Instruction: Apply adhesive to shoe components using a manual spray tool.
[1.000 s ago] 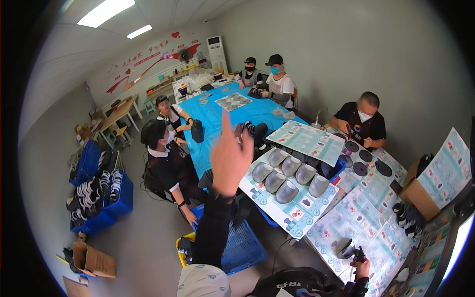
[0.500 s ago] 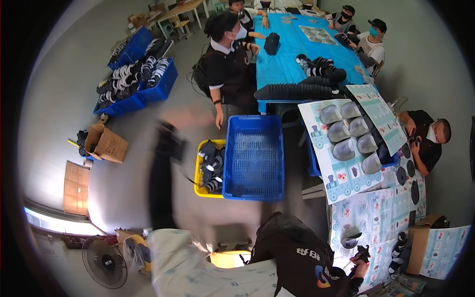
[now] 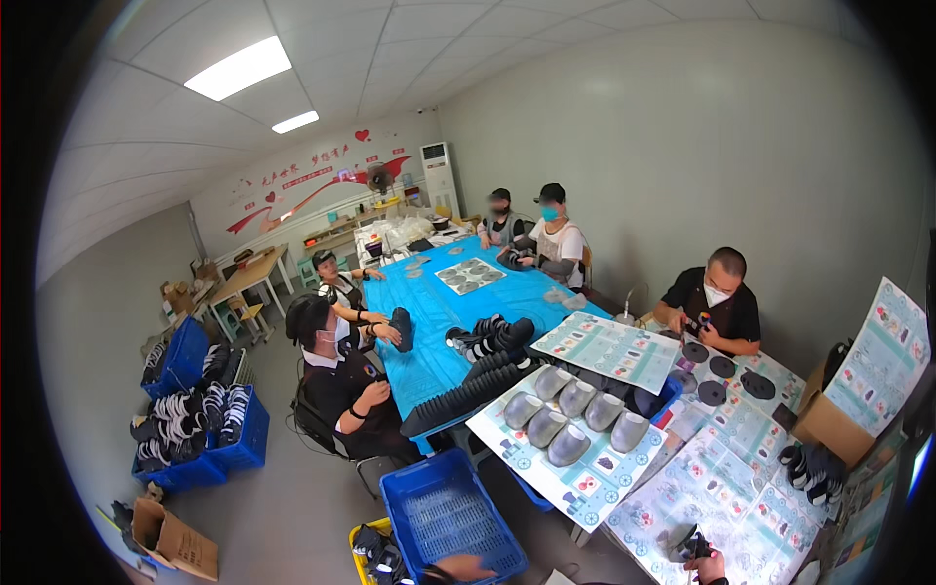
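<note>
At the lower edge, my right hand (image 3: 709,567) is closed around a small dark piece (image 3: 695,546), whose exact kind I cannot make out. It is just above the patterned worktable (image 3: 653,512), beside a grey curved moulded piece (image 3: 677,539). My left hand (image 3: 464,566), smeared by motion, appears in front of the near side of a blue perforated basket (image 3: 395,492); its fingers cannot be read. Next to that basket, a yellow basket (image 3: 357,536) holds black-and-white shoes (image 3: 378,556).
Several grey moulded pieces (image 3: 568,441) lie on a patterned board (image 3: 585,487). Beyond is a blue-covered table (image 3: 434,336) with a row of black soles (image 3: 478,385). Co-workers sit around it; one co-worker (image 3: 717,307) handles black parts at right. Blue crates (image 3: 255,429) of shoes stand left.
My view has tilted up, showing the ceiling and far wall. My left arm has swung from the open floor at left to the blue basket's near side. The right hand keeps its dark piece.
</note>
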`<action>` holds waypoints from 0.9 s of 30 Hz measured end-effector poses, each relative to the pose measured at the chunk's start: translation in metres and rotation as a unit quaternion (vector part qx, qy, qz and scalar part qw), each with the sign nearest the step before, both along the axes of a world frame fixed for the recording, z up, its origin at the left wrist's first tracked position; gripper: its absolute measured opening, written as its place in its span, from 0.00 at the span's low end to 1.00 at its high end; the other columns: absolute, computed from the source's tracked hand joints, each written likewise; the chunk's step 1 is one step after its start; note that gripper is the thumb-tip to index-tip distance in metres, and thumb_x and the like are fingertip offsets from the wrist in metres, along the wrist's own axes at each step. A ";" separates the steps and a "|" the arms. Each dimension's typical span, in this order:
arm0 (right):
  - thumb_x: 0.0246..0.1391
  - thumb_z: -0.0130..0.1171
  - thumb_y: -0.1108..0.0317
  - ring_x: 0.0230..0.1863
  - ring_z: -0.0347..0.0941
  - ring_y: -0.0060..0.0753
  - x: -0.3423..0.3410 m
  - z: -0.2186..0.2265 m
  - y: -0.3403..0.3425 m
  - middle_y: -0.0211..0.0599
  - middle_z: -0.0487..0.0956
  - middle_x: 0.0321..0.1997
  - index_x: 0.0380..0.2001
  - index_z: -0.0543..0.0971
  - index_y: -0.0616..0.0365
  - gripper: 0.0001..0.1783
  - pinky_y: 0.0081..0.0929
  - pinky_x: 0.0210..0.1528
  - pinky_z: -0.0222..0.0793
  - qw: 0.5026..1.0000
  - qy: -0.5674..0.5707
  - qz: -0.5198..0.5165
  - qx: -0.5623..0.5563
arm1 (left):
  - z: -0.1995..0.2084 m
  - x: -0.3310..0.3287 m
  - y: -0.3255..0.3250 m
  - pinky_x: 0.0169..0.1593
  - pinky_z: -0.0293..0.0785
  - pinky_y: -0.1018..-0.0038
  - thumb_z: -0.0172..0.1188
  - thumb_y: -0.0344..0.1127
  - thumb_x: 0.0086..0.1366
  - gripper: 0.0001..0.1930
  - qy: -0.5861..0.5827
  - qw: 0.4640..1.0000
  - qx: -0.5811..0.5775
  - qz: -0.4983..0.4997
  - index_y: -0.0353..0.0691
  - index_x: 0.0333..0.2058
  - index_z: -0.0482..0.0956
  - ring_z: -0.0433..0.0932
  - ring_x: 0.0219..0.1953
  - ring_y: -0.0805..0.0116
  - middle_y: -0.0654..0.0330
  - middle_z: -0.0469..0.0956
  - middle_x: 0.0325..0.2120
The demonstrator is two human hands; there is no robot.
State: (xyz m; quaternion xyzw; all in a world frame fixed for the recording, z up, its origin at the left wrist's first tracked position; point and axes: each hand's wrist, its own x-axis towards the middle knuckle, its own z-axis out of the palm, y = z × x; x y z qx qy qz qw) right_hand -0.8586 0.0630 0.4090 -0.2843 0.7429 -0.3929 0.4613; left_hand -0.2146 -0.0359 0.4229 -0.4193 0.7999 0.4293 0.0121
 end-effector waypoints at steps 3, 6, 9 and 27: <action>0.38 0.57 0.80 0.22 0.81 0.39 0.013 0.026 -0.012 0.43 0.82 0.21 0.28 0.80 0.68 0.09 0.35 0.15 0.70 0.999 0.012 -0.021 -0.038 | -0.071 -0.075 -0.008 0.52 0.76 0.56 0.52 0.64 0.70 0.35 -0.055 0.995 0.012 -0.088 0.33 0.53 0.77 0.81 0.48 0.42 0.41 0.83 0.44; 0.36 0.55 0.80 0.20 0.80 0.38 0.014 0.034 -0.005 0.43 0.81 0.21 0.25 0.79 0.68 0.08 0.32 0.14 0.69 0.995 0.008 -0.062 -0.075 | -0.081 -0.114 -0.014 0.51 0.76 0.55 0.54 0.63 0.70 0.34 0.045 0.999 -0.024 -0.009 0.33 0.53 0.77 0.81 0.47 0.41 0.40 0.82 0.44; 0.33 0.54 0.80 0.20 0.79 0.38 0.001 0.023 0.013 0.41 0.80 0.21 0.25 0.78 0.68 0.09 0.30 0.14 0.68 0.989 0.038 -0.089 -0.111 | 0.004 -0.149 -0.039 0.52 0.76 0.55 0.55 0.62 0.69 0.34 -0.015 0.999 0.046 -0.020 0.32 0.54 0.76 0.80 0.49 0.40 0.39 0.82 0.46; 0.31 0.53 0.78 0.22 0.79 0.38 0.009 0.037 0.046 0.41 0.80 0.22 0.28 0.78 0.66 0.13 0.30 0.14 0.67 0.992 0.002 -0.107 -0.060 | 0.066 -0.203 -0.058 0.49 0.79 0.60 0.61 0.56 0.69 0.33 0.021 0.998 -0.014 -0.063 0.31 0.59 0.74 0.84 0.44 0.46 0.44 0.84 0.44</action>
